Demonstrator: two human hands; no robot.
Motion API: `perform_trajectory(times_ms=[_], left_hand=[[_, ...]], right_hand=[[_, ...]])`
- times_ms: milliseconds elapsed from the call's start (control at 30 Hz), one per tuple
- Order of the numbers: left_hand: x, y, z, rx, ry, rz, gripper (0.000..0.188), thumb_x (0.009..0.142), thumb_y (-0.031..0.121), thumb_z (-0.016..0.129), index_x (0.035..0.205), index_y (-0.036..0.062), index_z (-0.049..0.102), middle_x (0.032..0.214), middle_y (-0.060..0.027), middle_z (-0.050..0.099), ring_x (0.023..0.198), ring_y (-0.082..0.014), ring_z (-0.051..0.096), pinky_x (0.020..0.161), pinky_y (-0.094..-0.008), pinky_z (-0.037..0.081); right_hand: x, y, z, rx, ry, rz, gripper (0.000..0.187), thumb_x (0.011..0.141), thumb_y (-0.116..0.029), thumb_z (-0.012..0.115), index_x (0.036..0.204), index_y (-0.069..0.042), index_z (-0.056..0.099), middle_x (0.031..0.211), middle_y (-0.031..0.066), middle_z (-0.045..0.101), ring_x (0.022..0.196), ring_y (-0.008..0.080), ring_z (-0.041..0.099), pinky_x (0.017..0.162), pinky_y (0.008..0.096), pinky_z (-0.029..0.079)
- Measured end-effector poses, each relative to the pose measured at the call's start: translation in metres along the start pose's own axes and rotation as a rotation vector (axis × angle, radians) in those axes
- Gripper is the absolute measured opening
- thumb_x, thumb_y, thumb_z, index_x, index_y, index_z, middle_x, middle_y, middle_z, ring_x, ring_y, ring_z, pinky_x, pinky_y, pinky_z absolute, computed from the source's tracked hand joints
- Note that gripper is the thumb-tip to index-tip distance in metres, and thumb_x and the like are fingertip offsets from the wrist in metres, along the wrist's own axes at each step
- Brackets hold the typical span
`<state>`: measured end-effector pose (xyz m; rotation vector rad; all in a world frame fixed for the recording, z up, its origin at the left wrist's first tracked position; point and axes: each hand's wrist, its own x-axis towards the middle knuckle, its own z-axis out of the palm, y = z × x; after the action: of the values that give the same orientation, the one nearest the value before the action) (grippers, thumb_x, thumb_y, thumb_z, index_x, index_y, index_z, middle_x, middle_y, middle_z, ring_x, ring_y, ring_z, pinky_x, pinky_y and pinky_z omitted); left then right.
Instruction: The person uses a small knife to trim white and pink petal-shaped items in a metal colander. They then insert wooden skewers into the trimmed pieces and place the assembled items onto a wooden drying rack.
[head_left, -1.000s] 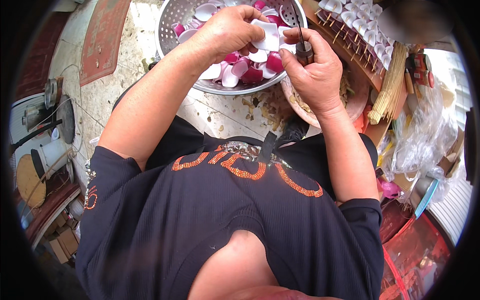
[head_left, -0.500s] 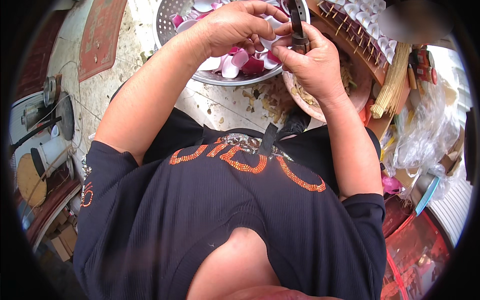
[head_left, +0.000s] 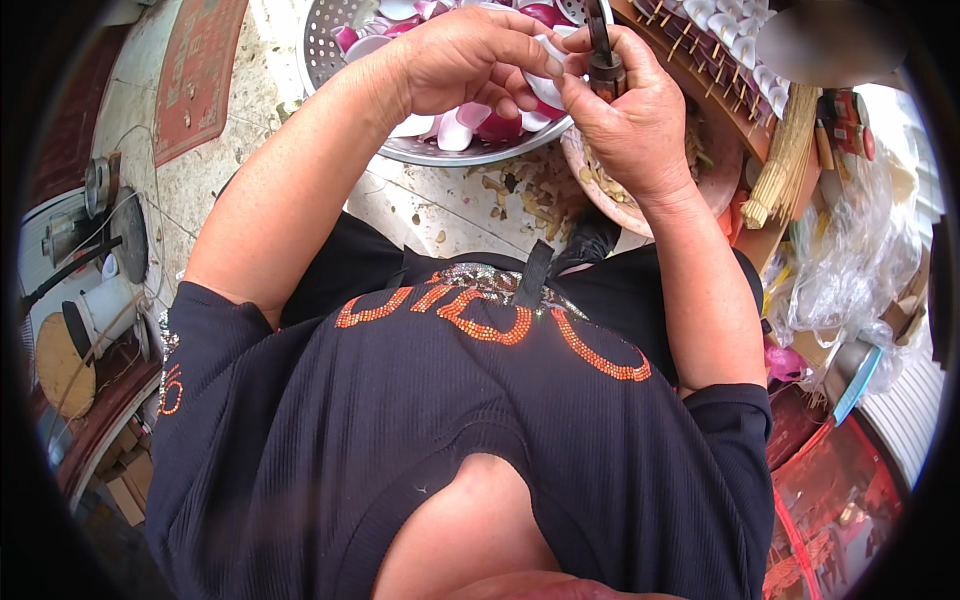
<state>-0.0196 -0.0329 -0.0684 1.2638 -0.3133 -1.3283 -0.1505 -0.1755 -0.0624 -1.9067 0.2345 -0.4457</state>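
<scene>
A pale piece of onion is pinched between the fingertips of my left hand, above a metal colander. My right hand has a small knife in its grip, dark blade pointing away from me. The thumb and fingertips of that hand also meet the onion piece. Purple and white onion pieces lie in the colander below my hands. How much of the pinched piece lies behind the fingers is hidden.
A pinkish basin with scraps stands right of the colander. Skewered onion pieces sit in rows on a board at the far right, near a bundle of thin sticks. Clear plastic bags lie beyond my right arm. Scraps litter the floor.
My right thumb has moved up toward my left fingertips, and the pale onion piece now shows between both hands. The knife has shifted slightly right. My head view has moved a little.
</scene>
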Motion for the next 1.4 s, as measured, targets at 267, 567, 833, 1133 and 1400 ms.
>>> perform_trajectory(times_ms=[267,567,833,1133,1400], left_hand=[[-0.009,0.005,0.016,0.18,0.004,-0.029,0.048,0.075,0.001,0.071,0.121,0.0054,0.058,0.085,-0.0064,0.066,0.063,-0.0119,0.064,0.055,-0.0236,0.055],[0.006,-0.004,0.009,0.298,0.226,0.045,0.032,0.078,0.002,0.067,0.109,0.0029,0.058,0.085,-0.0064,0.066,0.064,-0.0131,0.064,0.055,-0.0242,0.054],[0.014,-0.003,0.012,0.307,0.329,0.182,0.026,0.083,0.008,0.062,0.108,0.0003,0.058,0.092,-0.0069,0.06,0.078,-0.0119,0.061,0.064,-0.0261,0.058],[0.017,-0.007,0.015,0.078,0.147,0.101,0.028,0.086,0.009,0.06,0.112,-0.0017,0.058,0.093,-0.0071,0.062,0.076,-0.0121,0.063,0.066,-0.0257,0.058],[0.013,0.0,0.016,0.163,0.071,0.05,0.032,0.087,0.01,0.062,0.116,-0.0019,0.058,0.099,-0.0096,0.065,0.081,-0.0143,0.066,0.069,-0.0267,0.057]], right_hand=[[0.006,0.003,-0.01,-0.047,0.125,-0.032,0.016,0.081,-0.008,0.069,0.096,-0.008,0.064,0.071,-0.0032,0.064,0.062,0.0022,0.055,0.058,0.0196,0.046],[0.022,0.012,-0.054,0.061,0.425,-0.009,0.016,0.08,-0.006,0.069,0.095,-0.006,0.065,0.073,-0.0003,0.066,0.063,0.0033,0.06,0.056,0.0204,0.049],[0.007,0.029,-0.073,-0.469,0.175,0.171,0.017,0.078,-0.013,0.066,0.094,-0.007,0.068,0.08,0.0035,0.07,0.071,0.0111,0.065,0.072,0.0254,0.052],[-0.006,-0.004,-0.029,-0.224,-0.086,-0.029,0.019,0.078,-0.006,0.069,0.096,-0.009,0.067,0.086,0.0045,0.069,0.074,0.0107,0.065,0.07,0.0256,0.052],[-0.005,0.0,-0.023,-0.199,-0.117,-0.06,0.015,0.078,-0.007,0.069,0.093,-0.01,0.066,0.084,0.0025,0.07,0.072,0.0104,0.066,0.068,0.0254,0.053]])
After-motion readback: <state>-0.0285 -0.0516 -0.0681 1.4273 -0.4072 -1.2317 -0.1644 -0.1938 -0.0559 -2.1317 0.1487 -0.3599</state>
